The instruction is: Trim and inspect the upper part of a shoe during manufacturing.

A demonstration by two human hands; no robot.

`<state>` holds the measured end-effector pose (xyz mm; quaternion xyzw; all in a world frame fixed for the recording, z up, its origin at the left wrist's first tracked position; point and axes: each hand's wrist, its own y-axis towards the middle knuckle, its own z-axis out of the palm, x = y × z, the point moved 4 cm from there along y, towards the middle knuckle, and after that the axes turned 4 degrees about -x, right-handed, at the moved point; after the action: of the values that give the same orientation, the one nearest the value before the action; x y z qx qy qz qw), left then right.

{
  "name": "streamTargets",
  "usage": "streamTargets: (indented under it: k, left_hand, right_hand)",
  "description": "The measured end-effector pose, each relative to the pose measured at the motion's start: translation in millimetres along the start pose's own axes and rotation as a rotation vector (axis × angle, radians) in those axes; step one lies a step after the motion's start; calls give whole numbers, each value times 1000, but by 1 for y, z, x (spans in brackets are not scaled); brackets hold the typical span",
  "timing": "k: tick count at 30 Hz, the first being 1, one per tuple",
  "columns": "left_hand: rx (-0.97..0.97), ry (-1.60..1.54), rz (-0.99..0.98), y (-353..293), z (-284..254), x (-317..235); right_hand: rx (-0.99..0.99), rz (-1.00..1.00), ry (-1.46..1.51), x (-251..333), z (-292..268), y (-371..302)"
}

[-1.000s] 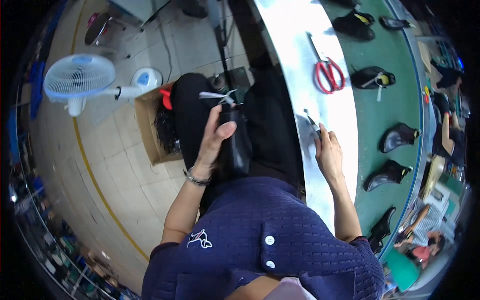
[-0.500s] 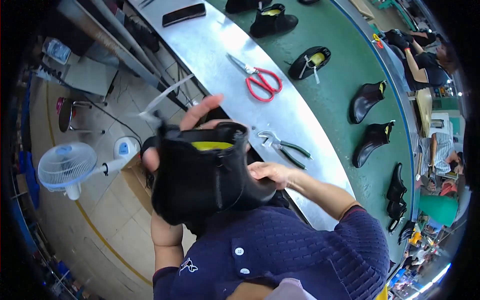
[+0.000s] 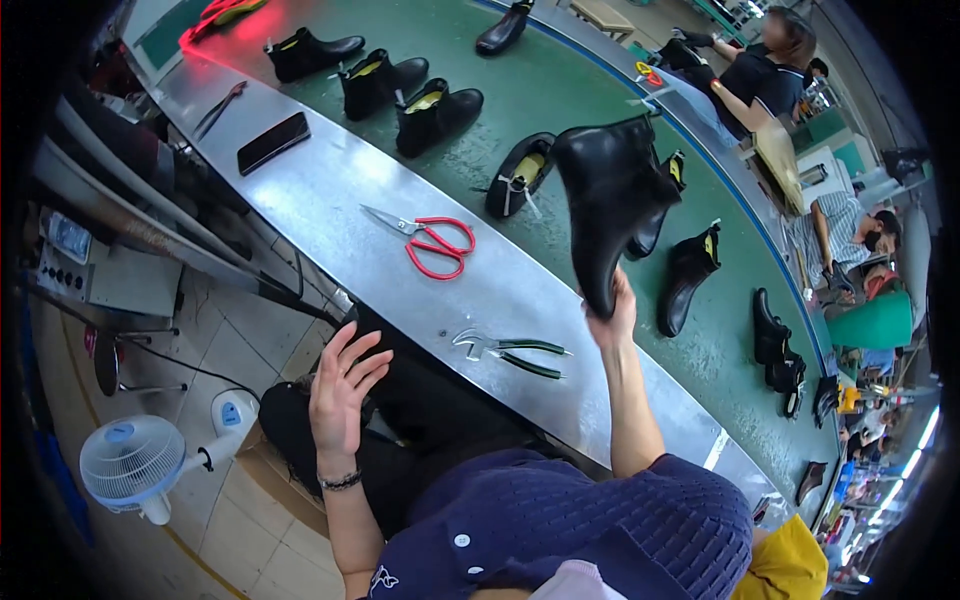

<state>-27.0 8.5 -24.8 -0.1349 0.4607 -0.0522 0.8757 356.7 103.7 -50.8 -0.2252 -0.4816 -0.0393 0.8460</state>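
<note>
A black ankle boot (image 3: 610, 180) is held up over the green belt, its toe down in my right hand (image 3: 614, 312), whose fingers grip it there. My left hand (image 3: 343, 390) is open and holds nothing; its fingers are apart, in the air beside the metal ledge (image 3: 400, 320). On that ledge lie red-handled scissors (image 3: 440, 246) and, nearer to me, pliers (image 3: 510, 352) with dark green handles. The raised boot partly hides another black boot (image 3: 650, 225) behind it.
Several black boots stand on the green belt (image 3: 560, 90), some with yellow linings, such as one boot (image 3: 438, 118). A phone (image 3: 273, 144) lies on the ledge. A white fan (image 3: 135, 462) stands at lower left. Co-workers, including a person in black (image 3: 755, 85), are across the belt.
The boot has gone from in front of my chest, between both hands, out over the belt in my right hand. My left hand has let go of it. The view has turned.
</note>
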Motion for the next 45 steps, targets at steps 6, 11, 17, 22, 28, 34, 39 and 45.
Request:
streamTargets:
  k: [6, 11, 17, 22, 28, 34, 39, 45]
  left_hand:
    - [-112, 0, 14, -22, -30, 3]
    - [-130, 41, 6, -25, -27, 2]
    - [-107, 30, -15, -27, -23, 7]
    - [-117, 37, 6, -34, -22, 3]
    - [-121, 26, 43, -51, -26, 3]
    - [-133, 150, 98, -69, -33, -2]
    - [115, 535, 199, -44, 12, -17]
    - [407, 464, 262, -42, 31, 12]
  right_hand:
    - [-366, -322, -350, 14, -46, 110]
    - [-427, -205, -1619, 22, -44, 111]
    - [-338, -552, -1868, 18, 3, 97]
    - [87, -658, -1153, 14, 96, 71]
    - [26, -830, -1401, 0, 119, 106]
    - [339, -661, -699, 72, 151, 33]
    - [497, -342, -614, 82, 203, -67]
    - [813, 33, -622, 4, 246, -116]
